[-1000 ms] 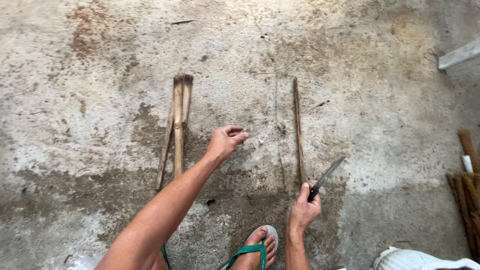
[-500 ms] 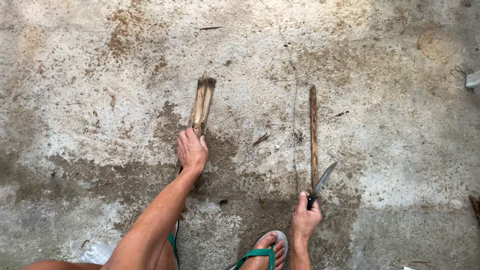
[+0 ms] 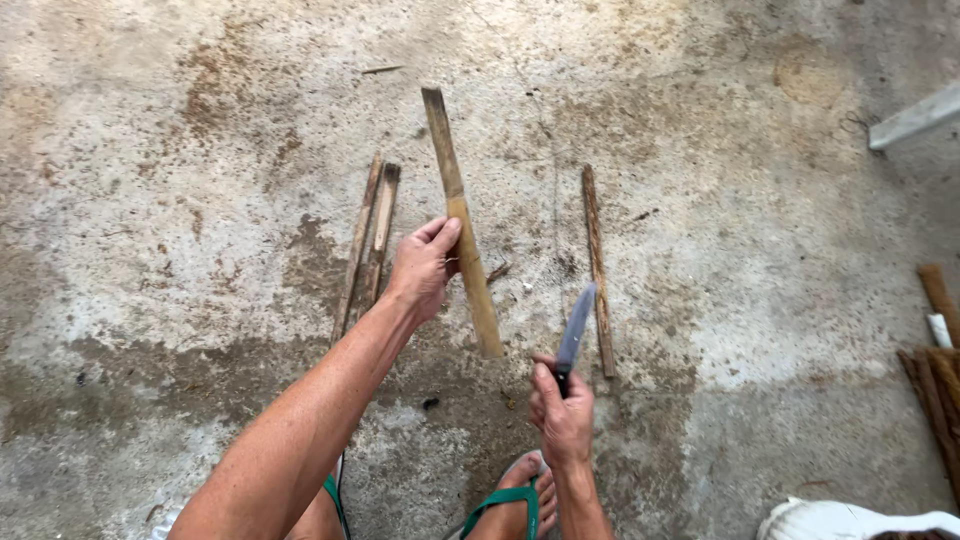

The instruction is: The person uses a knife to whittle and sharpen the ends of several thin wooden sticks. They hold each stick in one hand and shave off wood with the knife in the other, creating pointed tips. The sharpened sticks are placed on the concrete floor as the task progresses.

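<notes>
My left hand is closed around a flat bamboo slat, thumb on the near face and fingers wrapped behind it, gripping it a little below its middle. The slat is lifted off the concrete floor and stands tilted, its upper end leaning away from me and to the left, its lower end pointing toward my right hand. That hand is clenched on the dark handle of a knife, with the grey blade pointing up and slightly right, its tip close to the lower part of the slat but not touching it.

On the floor left of my left hand lie two thin bamboo strips, side by side and touching. To the right of the knife a single thin stick lies nearly straight, just beside the blade. My foot in a green sandal shows below the knife hand. At the far right edge lies a bundle of brown sticks.
</notes>
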